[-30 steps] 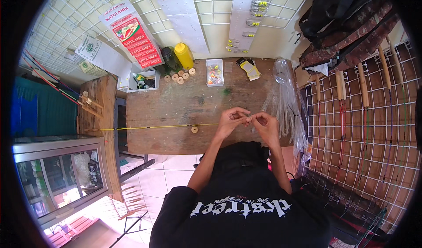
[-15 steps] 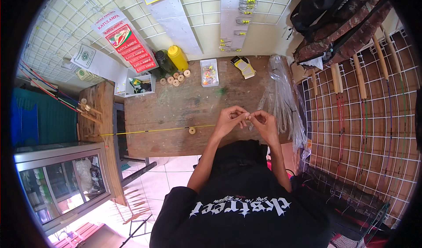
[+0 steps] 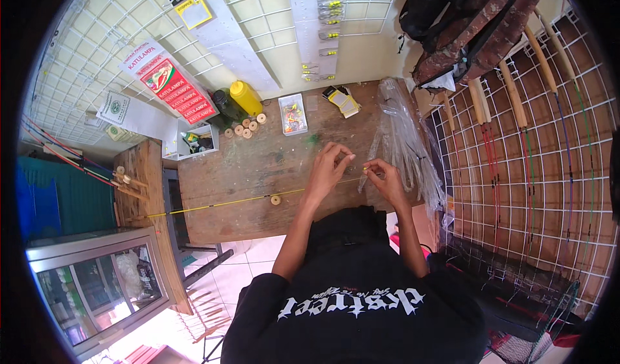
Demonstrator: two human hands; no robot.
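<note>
Over the right part of the wooden table, my left hand (image 3: 329, 171) has its thumb and forefinger brought close together. Whatever may be between them is too fine to make out. Beside it, my right hand (image 3: 386, 180) pinches a small yellow piece (image 3: 365, 169) between thumb and fingertips. A gap separates the two hands. A thin yellow fishing rod (image 3: 223, 203) lies across the table from the left, and its slim end passes behind my left wrist toward my right hand. A small round wooden spool (image 3: 276, 200) sits next to the rod.
Along the back of the table (image 3: 245, 164) are wooden spools (image 3: 247, 133), a yellow bottle (image 3: 245, 97), a white tray of small colourful pieces (image 3: 294, 124) and yellow-black packets (image 3: 342, 101). Clear plastic sleeves (image 3: 403, 138) lie at right. Rods hang on the right wire grid (image 3: 549, 190).
My hands, together before, have come apart; the left has drawn away to the left. The small yellow piece stays in my right fingertips. The whole view has shifted slightly.
</note>
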